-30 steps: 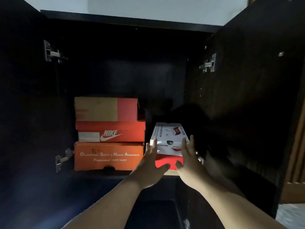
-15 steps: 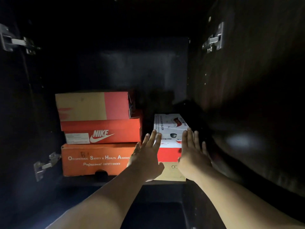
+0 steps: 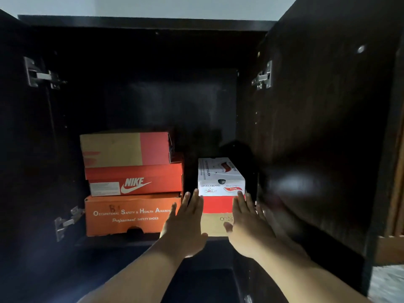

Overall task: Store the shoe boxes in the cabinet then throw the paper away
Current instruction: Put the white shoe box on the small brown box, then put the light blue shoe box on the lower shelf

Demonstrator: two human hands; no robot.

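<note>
the white and red shoe box (image 3: pixel 220 184) sits on the shelf (image 3: pixel 109 239) at the right of the dark cabinet (image 3: pixel 153 25). the left hand (image 3: pixel 185 224) and right hand (image 3: pixel 247 224) reach to its front end, fingers straight and spread; actual contact is hard to tell. just beside it to the left stand three stacked orange boxes (image 3: pixel 133 182). the right door (image 3: pixel 328 127) hangs open.

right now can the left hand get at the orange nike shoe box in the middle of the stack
Probably yes: the left hand is open beside the stack, and the orange Nike shoe box shows its front bare. But the tan and pink box sits on top, so pulling it out looks awkward.
</note>
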